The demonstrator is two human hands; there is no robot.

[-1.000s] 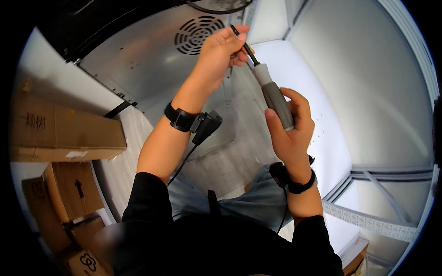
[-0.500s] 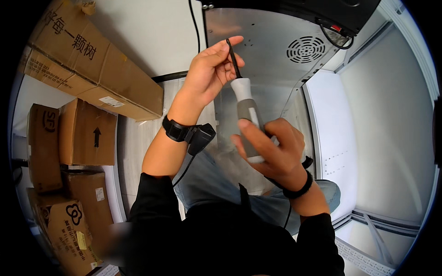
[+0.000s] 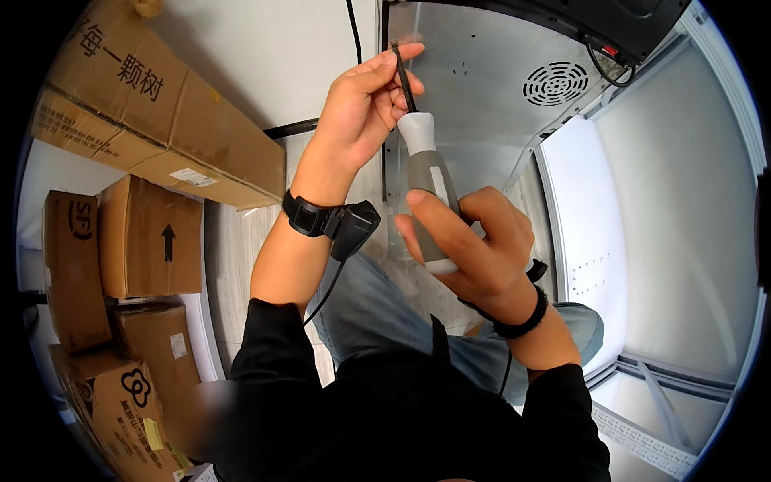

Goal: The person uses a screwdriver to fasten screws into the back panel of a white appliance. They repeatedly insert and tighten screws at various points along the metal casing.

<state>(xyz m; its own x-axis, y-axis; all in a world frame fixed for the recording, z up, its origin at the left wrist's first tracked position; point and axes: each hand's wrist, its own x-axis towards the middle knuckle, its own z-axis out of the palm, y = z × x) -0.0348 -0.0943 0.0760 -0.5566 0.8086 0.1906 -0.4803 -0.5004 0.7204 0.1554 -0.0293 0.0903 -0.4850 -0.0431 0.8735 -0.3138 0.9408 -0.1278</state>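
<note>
We would steady the screwdriver (image 3: 423, 157) with a firm right hand (image 3: 486, 249) and a light left hand (image 3: 357, 104), sparing the shaft (image 3: 405, 84) any sideways strain; the right hand wraps the handle (image 3: 428, 173), the left pinches the shaft near its tip (image 3: 394, 46); the screwdriver slants away and leftward from the right palm, a metal panel (image 3: 490, 120) beyond.
</note>
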